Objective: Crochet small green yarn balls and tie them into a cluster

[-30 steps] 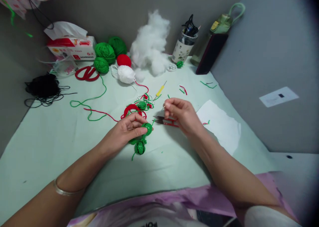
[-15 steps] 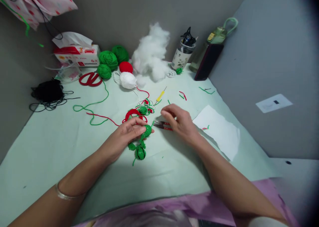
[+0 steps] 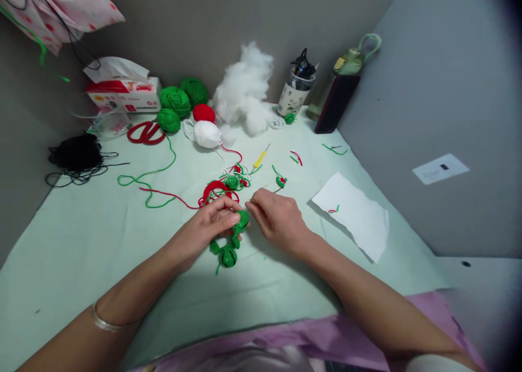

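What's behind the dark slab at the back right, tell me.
A green bottle: its top and left side show past the dark slab. The rest, and anything else directly behind the slab, is covered.

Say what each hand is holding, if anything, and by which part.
The left hand holds the green yarn piece by its upper ball, between thumb and fingers. The right hand is pinched; whether it holds anything cannot be told.

From the held ball [image 3: 243, 219], I see stuffing [image 3: 247, 92] at twelve o'clock, bottle [image 3: 349, 63] at one, paper [image 3: 358, 219] at three, scissors [image 3: 147, 133] at ten.
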